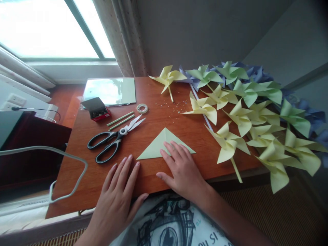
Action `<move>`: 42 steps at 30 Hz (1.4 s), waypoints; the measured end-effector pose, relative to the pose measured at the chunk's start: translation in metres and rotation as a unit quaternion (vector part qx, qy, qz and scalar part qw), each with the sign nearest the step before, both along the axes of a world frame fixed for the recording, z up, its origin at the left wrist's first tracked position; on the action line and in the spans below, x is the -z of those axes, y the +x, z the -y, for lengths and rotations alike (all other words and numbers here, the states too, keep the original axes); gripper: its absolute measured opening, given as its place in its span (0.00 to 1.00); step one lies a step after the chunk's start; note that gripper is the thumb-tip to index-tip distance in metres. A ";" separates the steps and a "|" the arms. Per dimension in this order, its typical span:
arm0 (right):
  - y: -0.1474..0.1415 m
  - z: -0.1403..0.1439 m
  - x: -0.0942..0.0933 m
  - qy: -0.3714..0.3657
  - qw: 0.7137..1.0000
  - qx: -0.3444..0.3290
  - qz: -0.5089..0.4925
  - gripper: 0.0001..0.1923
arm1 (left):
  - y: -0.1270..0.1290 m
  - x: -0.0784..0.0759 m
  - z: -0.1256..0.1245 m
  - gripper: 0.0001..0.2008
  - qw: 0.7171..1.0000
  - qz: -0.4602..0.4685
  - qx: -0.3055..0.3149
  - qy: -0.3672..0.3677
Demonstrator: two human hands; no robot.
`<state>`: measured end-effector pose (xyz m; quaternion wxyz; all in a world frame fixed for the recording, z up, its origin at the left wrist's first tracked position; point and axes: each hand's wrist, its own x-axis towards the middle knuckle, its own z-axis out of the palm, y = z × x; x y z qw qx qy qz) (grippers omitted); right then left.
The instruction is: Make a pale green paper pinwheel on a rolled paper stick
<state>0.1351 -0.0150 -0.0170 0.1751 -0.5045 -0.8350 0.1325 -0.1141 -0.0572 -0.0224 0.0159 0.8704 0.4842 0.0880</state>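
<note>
A pale green sheet of paper (153, 147), folded into a triangle with its point away from me, lies on the wooden table. My right hand (178, 164) rests with spread fingers on the triangle's right half. Left of the paper, my left hand (121, 188) lies flat at the table's front part, fingers stretched out and holding nothing. Beyond that hand are scissors (119, 136) with black and grey handles, their blades slightly apart. Two thin green paper sticks (121, 121) and a roll of tape (141, 108) lie just past the scissors.
A small red box (99, 111) with its lid up holds dark bits. Behind it lies a glossy flat packet (115, 90). Yellow, green and purple paper pinwheels (228, 140) crowd the table's right side. Tiny scraps (174, 108) are scattered mid-table. A white cable (82, 160) loops at the left edge.
</note>
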 end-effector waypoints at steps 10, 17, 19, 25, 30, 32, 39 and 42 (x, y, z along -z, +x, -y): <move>0.020 -0.032 0.015 0.064 0.990 0.095 -0.078 0.21 | 0.028 -0.007 -0.009 0.42 0.997 -0.012 0.075 -0.002; 0.018 -0.034 0.010 0.063 0.976 0.111 -0.174 0.23 | 0.043 -0.006 -0.012 0.45 0.995 -0.030 0.086 -0.028; 0.019 -0.034 0.006 0.059 0.969 0.123 -0.207 0.22 | 0.044 -0.005 -0.013 0.45 0.996 -0.028 0.085 -0.028; 0.023 -0.030 0.000 0.048 0.961 0.125 -0.243 0.24 | 0.047 -0.005 -0.023 0.42 0.996 -0.012 0.077 -0.034; 0.026 -0.024 0.004 -0.019 0.936 0.150 -0.316 0.23 | 0.052 -0.006 -0.038 0.39 0.997 0.008 0.068 -0.045; 0.027 -0.022 0.005 -0.058 0.921 0.169 -0.346 0.22 | 0.055 -0.006 -0.042 0.38 0.996 0.025 0.066 -0.050; 0.023 -0.013 -0.016 -0.066 0.892 0.183 -0.408 0.10 | 0.071 -0.013 -0.051 0.34 0.981 0.178 0.015 -0.081; 0.016 -0.007 -0.027 -0.052 0.895 0.146 -0.417 0.11 | 0.078 -0.018 -0.055 0.36 0.944 0.300 -0.036 -0.134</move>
